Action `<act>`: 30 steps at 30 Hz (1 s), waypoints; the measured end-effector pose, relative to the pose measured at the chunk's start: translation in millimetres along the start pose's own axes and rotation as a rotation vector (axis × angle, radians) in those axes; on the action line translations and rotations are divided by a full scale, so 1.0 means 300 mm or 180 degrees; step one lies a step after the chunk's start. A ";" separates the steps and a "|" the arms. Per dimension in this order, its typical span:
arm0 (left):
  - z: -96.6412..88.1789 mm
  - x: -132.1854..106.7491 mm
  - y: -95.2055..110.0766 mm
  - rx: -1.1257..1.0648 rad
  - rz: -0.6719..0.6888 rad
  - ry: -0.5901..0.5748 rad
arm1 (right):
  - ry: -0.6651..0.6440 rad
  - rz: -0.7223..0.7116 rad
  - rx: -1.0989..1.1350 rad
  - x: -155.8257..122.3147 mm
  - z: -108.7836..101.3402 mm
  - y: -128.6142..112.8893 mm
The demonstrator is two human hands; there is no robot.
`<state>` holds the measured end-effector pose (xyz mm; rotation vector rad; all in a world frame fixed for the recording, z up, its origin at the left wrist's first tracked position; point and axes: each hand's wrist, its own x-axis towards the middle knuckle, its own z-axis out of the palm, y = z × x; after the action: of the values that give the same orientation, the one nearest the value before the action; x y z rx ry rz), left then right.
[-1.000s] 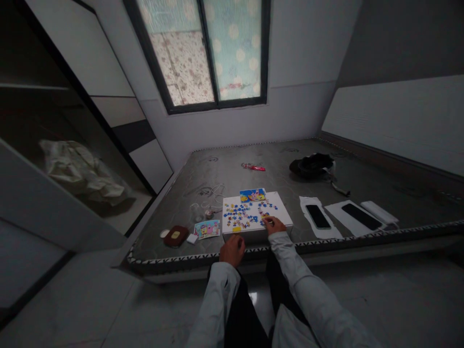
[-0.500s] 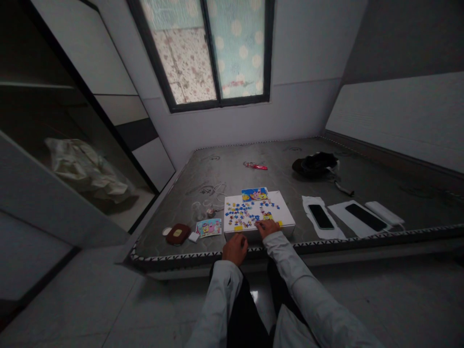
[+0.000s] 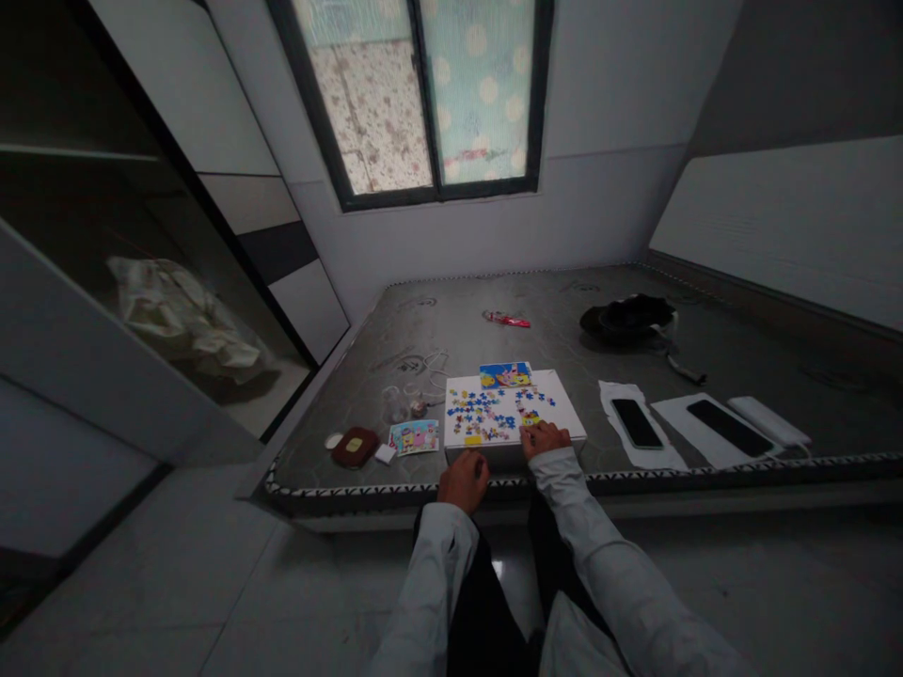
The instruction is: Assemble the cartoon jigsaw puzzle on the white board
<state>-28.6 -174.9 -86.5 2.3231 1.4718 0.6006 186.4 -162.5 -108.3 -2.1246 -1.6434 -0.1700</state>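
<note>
A white box (image 3: pixel 566 406) lies flat near the bed's front edge, with several loose jigsaw puzzle pieces (image 3: pixel 481 410), mostly blue, scattered on top. A small joined puzzle section (image 3: pixel 529 416) with yellow in it is on the right half. My right hand (image 3: pixel 546 439) rests over the box's front right, fingers bent and pressed down just below that section; whatever is under the fingertips is hidden. By the front left edge of the box, my left hand (image 3: pixel 464 481) is curled closed, its contents hidden. A blue cartoon picture card (image 3: pixel 506 375) lies at the box's back edge.
Left of the box are another picture card (image 3: pixel 415 437), a brown case (image 3: pixel 355 448), a small white square (image 3: pixel 385 454) and clear plastic items (image 3: pixel 396 404). To the right lie a phone (image 3: pixel 636 423), a dark slab (image 3: pixel 730 428) and a white bar (image 3: pixel 768 420). Behind sits a black cap (image 3: pixel 627 320).
My right hand has shifted a little to the right across the box, from the loose pieces to below the joined section. My left hand stays by the front edge. The view has turned slightly left.
</note>
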 end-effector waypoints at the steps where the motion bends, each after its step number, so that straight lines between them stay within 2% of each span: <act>1: 0.000 0.000 -0.001 -0.0020 0.0016 0.0012 | -0.0004 0.0002 -0.0052 -0.002 -0.006 0.010; 5: 0.000 0.004 -0.002 -0.0049 -0.0025 0.0013 | -0.0074 -0.0012 -0.0156 -0.007 -0.008 0.025; 10: 0.002 0.006 0.003 -0.0060 -0.0032 0.0015 | -0.0239 -0.0172 -0.0113 -0.005 0.015 0.002; 15: -0.003 0.004 -0.003 -0.0032 -0.0036 0.0062 | -0.0230 -0.0327 0.0007 -0.005 0.024 -0.013; 30: 0.002 0.007 -0.007 -0.0019 -0.0036 0.0045 | 0.0303 -0.0303 0.0317 -0.002 0.058 0.007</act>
<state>-29.1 -172.2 -87.5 2.3091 1.4862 0.6188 185.4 -156.1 -124.5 -1.9365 -1.6631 -0.2109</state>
